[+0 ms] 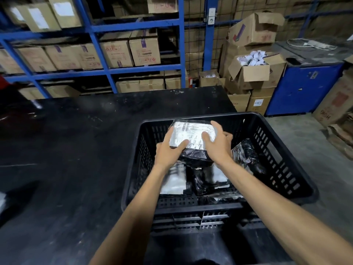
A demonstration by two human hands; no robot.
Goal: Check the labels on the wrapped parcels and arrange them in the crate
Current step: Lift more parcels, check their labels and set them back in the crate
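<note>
I have both hands on one parcel [193,138] inside the black crate [282,169], its white label [196,133] facing up. My left hand [170,150] grips the near left corner with fingers curled over it; my right hand [217,144] clamps the right edge, fingers wrapped round the far side. It sits above other parcels [173,180] lying on the crate floor. The glossy plastic wrap looks slippery, so I judge a loose grip could let it slide and land label-down, or knock the upright parcel [246,155] beside it over
</note>
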